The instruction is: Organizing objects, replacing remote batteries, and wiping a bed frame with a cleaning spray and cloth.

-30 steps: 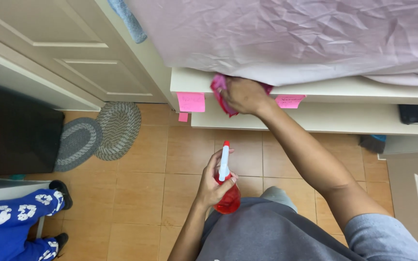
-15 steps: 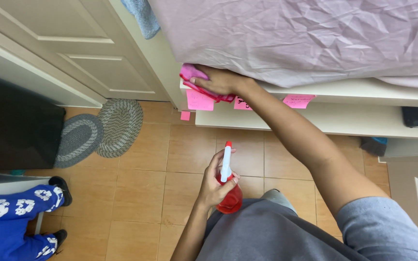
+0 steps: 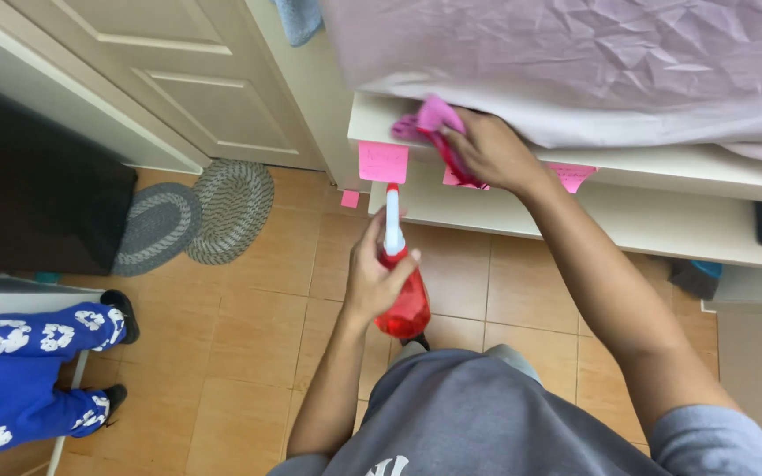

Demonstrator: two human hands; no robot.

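Wiping is under way on the white shelf (image 3: 663, 167) that sticks out below the bed cover (image 3: 593, 62). The right hand (image 3: 487, 152) presses a pink cloth (image 3: 432, 123) on the left end of that shelf. Its grip is closed around the cloth, with part of the cloth bunched under the palm and part sticking out toward the corner.

The left hand (image 3: 374, 280) holds a red spray bottle (image 3: 401, 291) upright in front of the body, over the tiled floor (image 3: 249, 353). Its grip is wrapped tight around the neck of the bottle, and the white nozzle points up toward the shelf edge. The bottle is not touching the shelf.

Pink sticky notes (image 3: 383, 162) hang on the front edge of the shelf, one just left of the cloth and others by the wrist. A small pink note sits lower down by the floor.

I judge that the job is in the middle. The cloth is at the left corner, and the long part of the shelf to the right looks bare. I cannot tell from here if that part is clean yet, or if the corner is wet.

Two round grey mats (image 3: 196, 216) lie by the door (image 3: 178, 79). Another person's legs in blue flowered trousers (image 3: 28, 370) stand at the left, well apart.
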